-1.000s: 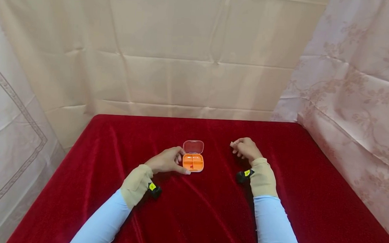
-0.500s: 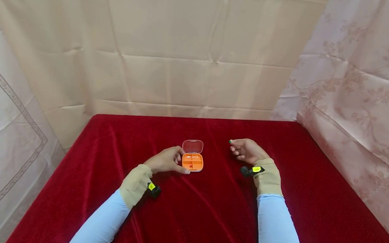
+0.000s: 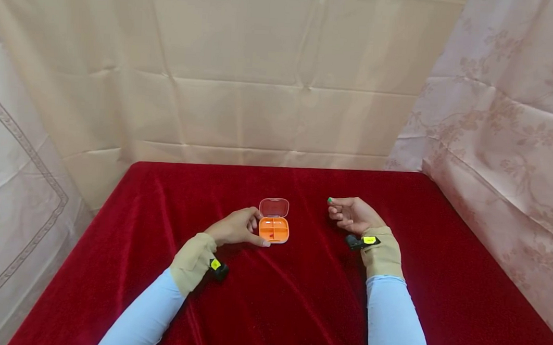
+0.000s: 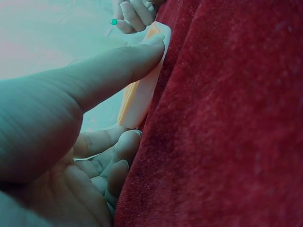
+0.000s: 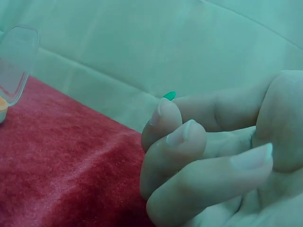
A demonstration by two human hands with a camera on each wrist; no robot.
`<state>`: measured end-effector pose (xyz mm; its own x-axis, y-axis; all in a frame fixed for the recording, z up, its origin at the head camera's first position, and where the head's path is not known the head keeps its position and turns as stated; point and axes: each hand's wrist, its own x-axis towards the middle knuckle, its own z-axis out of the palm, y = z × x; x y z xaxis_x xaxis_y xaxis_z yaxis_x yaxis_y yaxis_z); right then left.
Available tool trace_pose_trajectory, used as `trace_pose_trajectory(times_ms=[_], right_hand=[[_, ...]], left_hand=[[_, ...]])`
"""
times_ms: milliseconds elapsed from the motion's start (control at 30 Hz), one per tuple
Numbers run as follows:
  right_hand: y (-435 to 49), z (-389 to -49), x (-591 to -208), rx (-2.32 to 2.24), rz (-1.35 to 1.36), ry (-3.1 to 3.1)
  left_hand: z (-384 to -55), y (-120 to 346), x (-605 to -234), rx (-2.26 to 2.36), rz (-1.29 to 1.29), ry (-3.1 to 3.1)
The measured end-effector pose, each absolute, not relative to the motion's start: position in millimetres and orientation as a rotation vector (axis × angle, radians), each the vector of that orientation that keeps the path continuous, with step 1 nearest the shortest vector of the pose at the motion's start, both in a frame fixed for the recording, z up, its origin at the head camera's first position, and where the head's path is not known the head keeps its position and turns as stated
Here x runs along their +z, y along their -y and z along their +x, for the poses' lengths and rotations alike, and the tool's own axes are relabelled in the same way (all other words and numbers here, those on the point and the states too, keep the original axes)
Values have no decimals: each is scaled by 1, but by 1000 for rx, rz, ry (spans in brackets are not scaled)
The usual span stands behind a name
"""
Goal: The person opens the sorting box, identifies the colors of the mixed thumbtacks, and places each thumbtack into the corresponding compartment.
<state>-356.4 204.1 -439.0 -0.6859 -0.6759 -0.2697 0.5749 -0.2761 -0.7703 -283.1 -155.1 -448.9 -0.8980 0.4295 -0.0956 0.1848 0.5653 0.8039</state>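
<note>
An orange pill box (image 3: 281, 224) with divided compartments stands on the red cloth, its clear lid (image 3: 274, 208) raised at the back. A small red piece (image 3: 271, 235) lies in the near left compartment. My left hand (image 3: 236, 227) holds the box from the left, thumb at the near edge and fingers at the far left corner. To the right of the box, my right hand (image 3: 355, 214) is turned partly palm up. It pinches a small green pill (image 5: 169, 96) between thumb and forefinger, the other fingers curled loosely. Most of the pill is hidden by the fingertips.
Red velvet cloth (image 3: 297, 309) covers the table, with soft creases running across it. Behind the table's far edge hangs a beige curtain (image 3: 279, 115). Patterned drapes (image 3: 508, 132) close off the right side, and a white one (image 3: 13, 179) the left.
My right hand has rolled palm upward, bringing the green pill into sight at the fingertips, and shifted slightly right. The left hand and the pill box have stayed almost still.
</note>
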Motion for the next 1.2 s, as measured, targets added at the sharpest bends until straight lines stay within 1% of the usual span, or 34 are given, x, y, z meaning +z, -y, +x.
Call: trace_pose_trajectory(times_ms=[300, 600, 1200], right_hand=[[-202, -360, -440, -1943, -128, -1544], [-201, -355, -435, -1871, -124, -1885], [-198, -354, -430, -1683, -217, -2166]], left_hand=[[-282, 155, -447, 1239, 495, -2523], [-283, 155, -449, 1247, 509, -2519], [-284, 155, -449, 1247, 511, -2519]])
